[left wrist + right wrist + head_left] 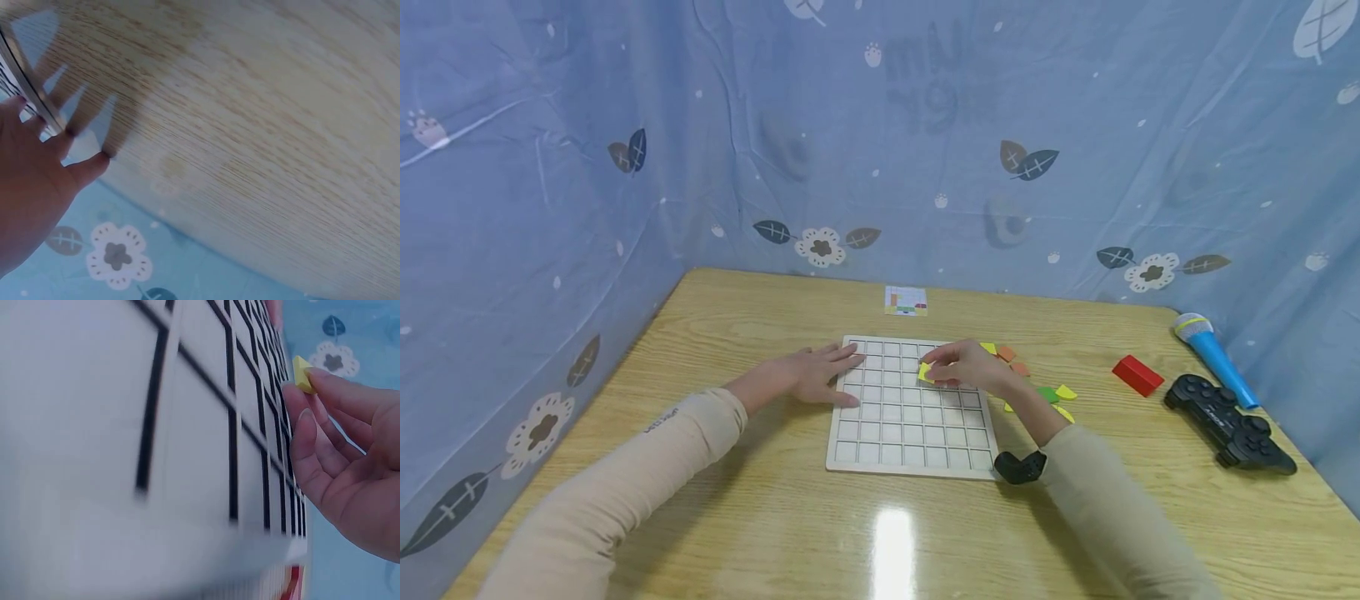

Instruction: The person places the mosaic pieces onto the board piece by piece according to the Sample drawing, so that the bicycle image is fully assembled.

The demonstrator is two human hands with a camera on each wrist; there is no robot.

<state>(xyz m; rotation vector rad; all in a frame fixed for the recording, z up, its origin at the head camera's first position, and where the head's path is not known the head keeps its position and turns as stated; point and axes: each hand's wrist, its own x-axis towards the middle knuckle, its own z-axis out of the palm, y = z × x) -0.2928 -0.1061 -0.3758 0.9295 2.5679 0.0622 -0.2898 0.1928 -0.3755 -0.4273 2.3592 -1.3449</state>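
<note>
Before a blue curtain (865, 125), we see the yellow piece (924, 374) over the board (891, 433), pinched at the left end of the right hand (968, 367), the left hand (812, 377), fingers spread at the board's left edge, being farther.

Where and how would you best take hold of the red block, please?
I'd pinch the red block across its long sides, near the middle, probably from above, since it is elongated and lies apart from the black controller.
</note>
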